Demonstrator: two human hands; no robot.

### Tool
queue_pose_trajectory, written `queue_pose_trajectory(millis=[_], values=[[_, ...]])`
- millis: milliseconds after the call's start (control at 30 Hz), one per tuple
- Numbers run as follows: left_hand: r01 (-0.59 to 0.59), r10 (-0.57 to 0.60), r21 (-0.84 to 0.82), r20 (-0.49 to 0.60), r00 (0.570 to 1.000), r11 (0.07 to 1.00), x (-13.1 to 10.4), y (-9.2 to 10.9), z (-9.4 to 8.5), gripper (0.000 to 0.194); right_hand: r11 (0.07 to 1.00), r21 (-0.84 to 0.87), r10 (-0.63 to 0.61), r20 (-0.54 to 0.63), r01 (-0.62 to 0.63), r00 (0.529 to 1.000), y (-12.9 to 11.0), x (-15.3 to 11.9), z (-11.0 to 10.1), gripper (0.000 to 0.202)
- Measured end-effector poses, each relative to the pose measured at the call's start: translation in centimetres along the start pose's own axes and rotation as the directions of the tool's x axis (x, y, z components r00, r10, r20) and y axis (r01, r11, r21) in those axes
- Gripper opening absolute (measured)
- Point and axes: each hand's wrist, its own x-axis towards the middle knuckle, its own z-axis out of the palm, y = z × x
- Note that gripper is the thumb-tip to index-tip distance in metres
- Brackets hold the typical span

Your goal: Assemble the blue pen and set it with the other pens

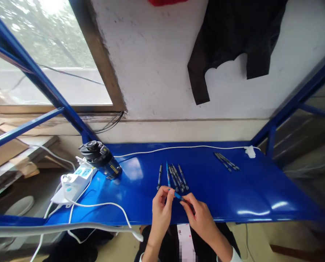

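Observation:
A blue pen (178,196) is held between both hands, just above the front edge of the blue table (219,200). My left hand (162,205) pinches its left end between thumb and fingertips. The fingers of my right hand (197,214) are closed round its other, darker end. Right behind the hands lie several dark pens (180,178) side by side. Among them is another blue pen (168,174), with a lone dark pen (159,176) to its left. A second bunch of dark pens (226,162) rests farther right.
A black bottle (104,160) stands at the table's left end beside a white power strip (76,180) with tangled cables. A white cable (173,147) runs along the back edge. Blue metal posts (61,100) rise at the sides. Dark clothing (233,36) hangs on the wall.

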Motion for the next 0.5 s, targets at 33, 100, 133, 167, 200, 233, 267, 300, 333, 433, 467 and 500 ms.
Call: queue_pose_trajectory(millis=[33,100,133,167,200,233,267,300,333,433,467,500], values=[[0.001,-0.001,-0.005,0.0,1.0,1.0,0.0,0.0,0.1,0.043,1.0,-0.013,-0.007,-0.002,0.007,1.0,0.0,0.0,0.1,0.016],[-0.001,0.001,-0.01,-0.003,1.0,1.0,0.0,0.0,0.2,0.042,0.999,-0.021,-0.025,-0.011,0.025,1.0,0.1,-0.1,0.1,0.018],[-0.005,0.005,-0.012,-0.009,1.0,1.0,0.0,0.1,0.3,0.042,0.999,-0.017,-0.038,-0.014,0.038,0.999,0.1,-0.1,0.0,0.021],[-0.01,0.01,-0.011,-0.016,1.0,1.0,-0.1,0.1,0.3,0.043,0.999,-0.01,-0.052,-0.013,0.052,0.999,0.1,0.0,-0.1,0.024],[-0.015,0.014,-0.008,-0.023,1.0,1.0,-0.1,0.1,0.4,0.043,0.998,0.003,-0.066,-0.007,0.066,0.998,0.1,0.0,-0.3,0.027],[-0.018,0.018,-0.002,-0.027,0.999,1.0,-0.1,0.2,0.4,0.043,0.997,0.017,-0.077,0.002,0.077,0.997,0.1,0.0,-0.4,0.029],[-0.022,0.022,0.006,-0.028,0.999,1.0,-0.2,0.1,0.4,0.043,0.996,0.033,-0.083,0.011,0.083,0.996,0.1,0.1,-0.6,0.03],[-0.025,0.025,0.017,-0.023,0.999,1.0,-0.2,0.1,0.4,0.042,0.995,0.049,-0.085,0.018,0.084,0.996,0.1,0.1,-0.7,0.031],[-0.03,0.031,0.029,-0.016,0.999,0.999,-0.2,0.1,0.4,0.042,0.995,0.063,-0.083,0.022,0.082,0.996,0.1,0.1,-0.8,0.031],[-0.058,0.057,0.045,0.012,0.998,0.997,-0.3,-0.1,0.3,0.04,0.994,0.089,-0.07,0.031,0.067,0.997,-0.1,0.1,-1.1,0.03],[-0.067,0.066,0.045,0.019,0.998,0.997,-0.2,-0.2,0.3,0.04,0.994,0.093,-0.067,0.033,0.064,0.997,-0.1,0.0,-1.1,0.03],[-0.075,0.074,0.043,0.021,0.997,0.996,-0.2,-0.2,0.2,0.039,0.993,0.098,-0.065,0.034,0.061,0.997,-0.2,0.0,-1.1,0.03]])
